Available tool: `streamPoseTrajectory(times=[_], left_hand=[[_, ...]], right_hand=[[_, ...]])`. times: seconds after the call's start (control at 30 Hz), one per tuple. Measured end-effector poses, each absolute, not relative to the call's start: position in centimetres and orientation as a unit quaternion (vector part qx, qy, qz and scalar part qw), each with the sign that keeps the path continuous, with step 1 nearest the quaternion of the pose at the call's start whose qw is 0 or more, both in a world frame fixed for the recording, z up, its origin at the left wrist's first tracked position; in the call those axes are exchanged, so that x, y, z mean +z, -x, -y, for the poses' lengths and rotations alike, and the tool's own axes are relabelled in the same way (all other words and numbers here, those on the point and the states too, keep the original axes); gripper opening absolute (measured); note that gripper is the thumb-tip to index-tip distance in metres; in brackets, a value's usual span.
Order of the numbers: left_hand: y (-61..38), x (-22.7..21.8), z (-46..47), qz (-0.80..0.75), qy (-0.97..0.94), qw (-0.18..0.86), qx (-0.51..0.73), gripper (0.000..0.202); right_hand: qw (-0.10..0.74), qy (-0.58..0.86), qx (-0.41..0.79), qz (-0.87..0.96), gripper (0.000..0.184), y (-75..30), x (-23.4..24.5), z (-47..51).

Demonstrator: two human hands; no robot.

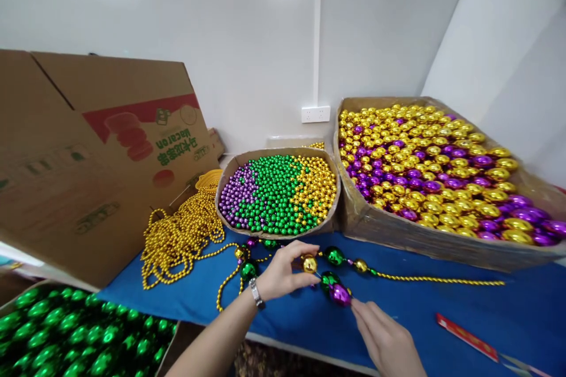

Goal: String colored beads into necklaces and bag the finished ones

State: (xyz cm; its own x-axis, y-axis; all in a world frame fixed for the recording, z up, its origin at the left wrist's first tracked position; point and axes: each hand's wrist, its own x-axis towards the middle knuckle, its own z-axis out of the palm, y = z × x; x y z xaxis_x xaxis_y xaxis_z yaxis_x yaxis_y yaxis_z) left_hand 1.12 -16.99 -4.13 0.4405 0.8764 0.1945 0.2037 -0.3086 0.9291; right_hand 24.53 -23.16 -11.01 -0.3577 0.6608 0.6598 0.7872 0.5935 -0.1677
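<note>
My left hand [283, 271], with a silver watch [256, 294] at its wrist, pinches a shiny round gold bead [309, 263] between thumb and finger. A thin line runs from that bead toward a green bead [329, 280] and a purple bead [340, 294]. At the purple bead's right end, the fingertips of my right hand [384, 333] are pressed together; what they grip is hidden. Behind my hands lies a bead string with a large green bead [334, 255], a gold bead [361, 265] and a thin gold beaded strand [437, 278]. Another green bead [249, 271] lies left of my left hand.
On the blue cloth [411, 312] stand a tub [225, 177] of small purple, green and gold beads and a carton [375, 218] of larger ones. Gold strands [186, 235] pile beside a cardboard box [106, 188]. Green beads [79, 336] fill a lower box; red-handled scissors [466, 337] lie right.
</note>
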Motion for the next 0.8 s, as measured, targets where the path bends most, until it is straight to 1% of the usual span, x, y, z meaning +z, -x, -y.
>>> streamPoseTrajectory(times=[0.07,0.13,0.3,0.4,0.47,0.53,0.63,0.7,0.8], left_hand=[[-1.5,-4.6,17.1,-0.369,-0.618,0.547,0.427,0.055],[-2.0,-5.1,17.3,-0.364,-0.543,0.591,0.472,0.053],[-3.0,-6.0,17.8,-0.380,-0.475,0.605,0.513,0.044],[-3.3,-6.3,18.1,-0.377,-0.457,0.622,0.512,0.045],[-3.4,-6.5,18.3,-0.374,-0.439,0.633,0.516,0.045],[-3.5,-6.6,18.3,-0.377,-0.425,0.633,0.526,0.043],[-3.6,-6.6,18.3,-0.391,-0.427,0.619,0.531,0.041],[-3.8,-6.6,18.4,-0.402,-0.448,0.605,0.521,0.042],[-3.9,-6.2,19.0,-0.409,-0.501,0.586,0.487,0.045]], right_hand=[[0.367,0.434,-0.074,0.820,0.040,-24.4,-11.2,23.3],[0.378,0.433,-0.066,0.815,0.038,-24.3,-11.5,23.4],[0.386,0.430,-0.046,0.815,0.036,-23.9,-12.0,23.5],[0.411,0.432,0.009,0.803,0.031,-23.7,-11.9,23.5],[0.426,0.452,0.103,0.777,0.027,-23.5,-11.9,23.6],[0.421,0.477,0.240,0.733,0.024,-23.4,-12.0,23.8],[0.418,0.480,0.413,0.651,0.028,-23.1,-12.3,23.8],[0.438,0.460,0.477,0.607,0.034,-22.8,-12.7,23.7],[0.468,0.428,0.539,0.555,0.041,-22.4,-13.0,23.5]])
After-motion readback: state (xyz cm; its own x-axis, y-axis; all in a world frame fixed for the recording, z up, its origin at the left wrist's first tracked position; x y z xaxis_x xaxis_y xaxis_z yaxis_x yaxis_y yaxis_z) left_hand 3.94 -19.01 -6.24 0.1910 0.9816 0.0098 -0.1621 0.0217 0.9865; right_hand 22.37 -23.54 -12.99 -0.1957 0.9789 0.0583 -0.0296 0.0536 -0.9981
